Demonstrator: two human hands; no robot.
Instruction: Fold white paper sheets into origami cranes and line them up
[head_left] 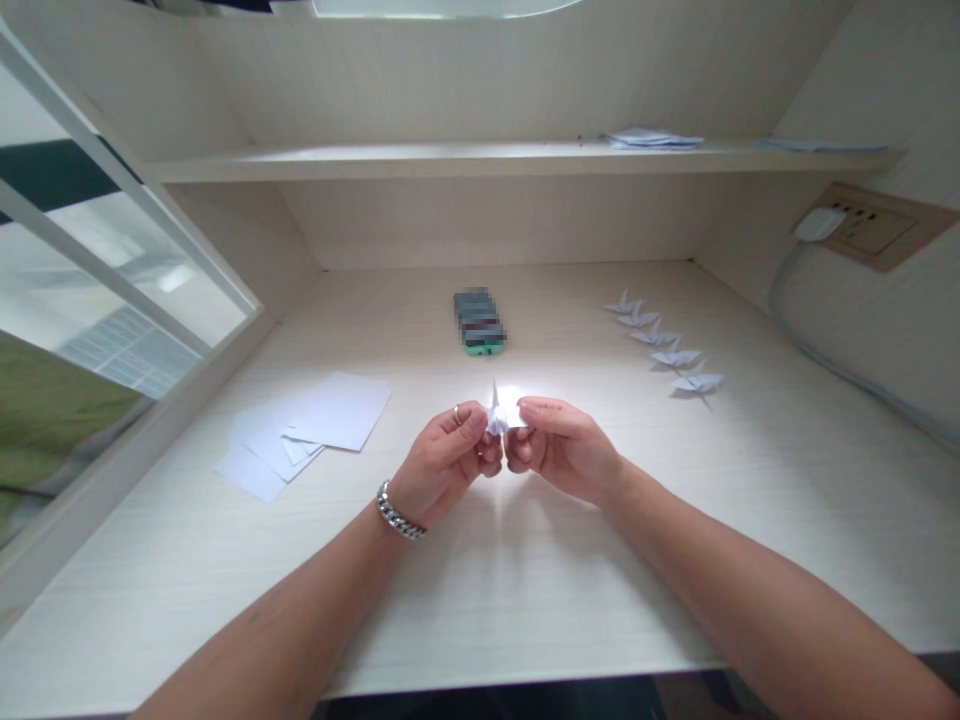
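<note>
Both hands meet above the middle of the pale wooden desk point(525, 580), pinching a small, partly folded white paper piece point(504, 408). My left hand point(448, 455), with a ring and a silver bracelet, is closed on its left side. My right hand point(556, 448) is closed on its right side, thumb and forefinger on the paper. A point of the folded paper sticks up between the fingers. A row of several finished white paper cranes point(664, 345) lies on the desk at the right, beyond my right hand.
A loose pile of white paper sheets point(307, 430) lies left of my hands. A phone point(478, 322) rests further back at the centre. A shelf point(450, 160) above holds more paper point(651, 139). A wall socket with a plug point(821, 224) and cable is on the right.
</note>
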